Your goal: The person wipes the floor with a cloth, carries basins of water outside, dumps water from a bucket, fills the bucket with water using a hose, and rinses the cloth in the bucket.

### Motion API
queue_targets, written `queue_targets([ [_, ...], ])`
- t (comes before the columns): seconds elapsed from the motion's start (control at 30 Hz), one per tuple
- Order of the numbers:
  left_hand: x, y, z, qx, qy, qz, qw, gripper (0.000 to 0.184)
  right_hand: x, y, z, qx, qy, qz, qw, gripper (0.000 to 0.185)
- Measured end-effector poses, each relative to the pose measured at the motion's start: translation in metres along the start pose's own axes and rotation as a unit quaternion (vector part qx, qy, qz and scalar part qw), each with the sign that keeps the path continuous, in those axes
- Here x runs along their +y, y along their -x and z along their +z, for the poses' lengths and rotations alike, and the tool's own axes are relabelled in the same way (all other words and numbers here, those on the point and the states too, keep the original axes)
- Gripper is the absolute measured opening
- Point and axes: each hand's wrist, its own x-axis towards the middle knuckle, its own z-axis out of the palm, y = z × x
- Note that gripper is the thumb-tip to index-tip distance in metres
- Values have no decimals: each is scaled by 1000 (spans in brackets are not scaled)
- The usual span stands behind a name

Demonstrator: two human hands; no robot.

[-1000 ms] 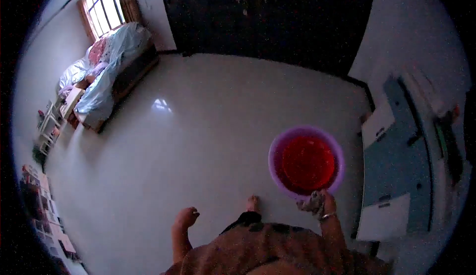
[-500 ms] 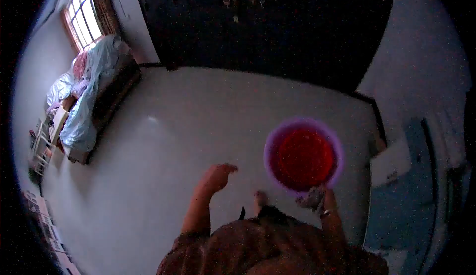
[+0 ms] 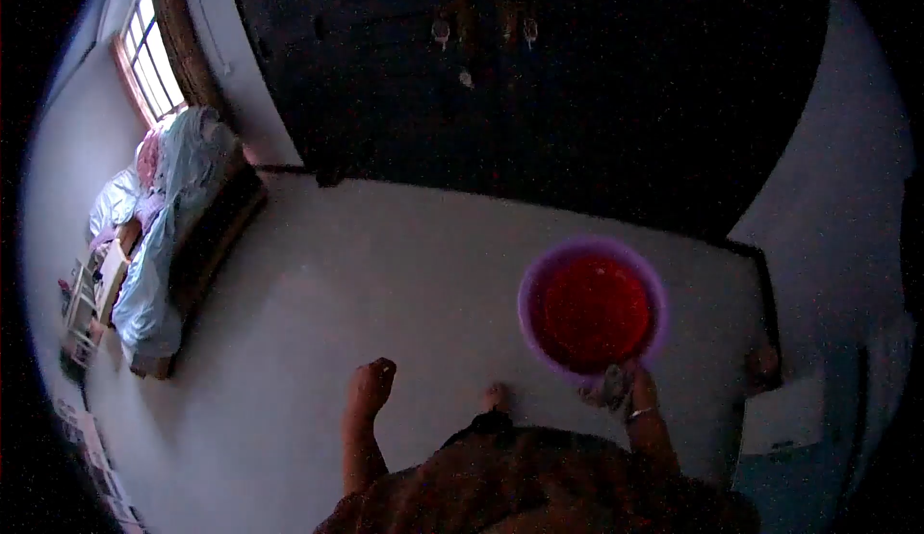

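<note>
At the lower right, my right hand (image 3: 639, 388) is closed on the near rim of a round basin (image 3: 525, 317), purple at the rim and red inside. Also at that hand, against the rim, is a crumpled greyish cloth (image 3: 608, 390). The basin is held out ahead of my body, over the floor; its red inside is dim, and I cannot tell whether it holds liquid. My left hand (image 3: 371, 385) hangs in front of my body to the left, fingers curled in, with nothing visible in it. A bracelet circles my right wrist.
A large dark cabinet (image 3: 539, 120) with hanging keys or tags spans the far side. Covered furniture (image 3: 159, 274) stands left, below a window (image 3: 154, 53). A pale-topped piece of furniture (image 3: 784, 417) is at the right. My foot (image 3: 496, 397) shows on the pale floor (image 3: 289, 342).
The cabinet looms larger and the view has shifted. My left hand has moved left and lower, its fingers more curled. The basin stays in my right hand.
</note>
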Motion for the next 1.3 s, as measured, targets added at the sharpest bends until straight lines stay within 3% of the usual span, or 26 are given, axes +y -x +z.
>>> queue_targets([
  [0.17,52,-156,-35,23,89,-52,994,20,-60,-87,57,56,40,3,998,23],
  [0.23,70,-225,-40,56,82,-1,995,21,-81,-119,69,63,46,5,997,23],
  [0.3,82,-293,-46,114,93,109,983,20,-102,-155,82,70,53,1,996,23],
  [0.43,110,-404,-60,134,147,169,965,19,-139,-223,96,69,57,2,996,23],
  [0.5,109,-455,-57,183,118,256,942,17,-162,-255,102,69,61,2,996,23],
  [0.63,102,-543,-68,220,23,309,925,15,-193,-307,121,65,60,5,996,23],
  [0.7,107,-578,-77,310,-129,396,855,14,-206,-322,124,65,62,5,996,23],
  [0.73,107,-596,-84,311,-130,395,855,14,-212,-330,127,68,61,4,996,23],
  [0.77,111,-617,-93,247,-52,253,934,17,-217,-335,129,73,61,3,996,23],
  [0.8,112,-636,-102,171,28,98,980,22,-221,-341,132,78,60,3,995,23],
  [0.83,86,-674,-92,193,192,172,947,26,-224,-347,133,84,59,2,995,23],
  [0.9,70,-744,-99,211,350,242,880,31,-226,-364,137,98,53,-2,994,24],
  [0.97,89,-786,-129,159,552,92,813,37,-224,-384,142,110,45,-4,993,24],
  [1.03,87,-839,-116,121,639,11,760,41,-216,-414,142,124,42,-6,991,24],
  [1.07,84,-873,-118,222,429,55,874,39,-215,-429,145,129,41,-7,991,24],
  [1.1,74,-899,-114,265,312,74,909,38,-214,-449,151,135,43,-4,990,24],
  [1.17,65,-943,-109,376,120,117,911,36,-212,-484,161,140,42,2,989,24],
  [1.23,47,-991,-90,433,47,153,887,36,-205,-521,170,144,40,9,989,24],
  [1.3,14,-1048,-69,306,12,96,947,36,-199,-559,187,149,39,14,988,24],
])
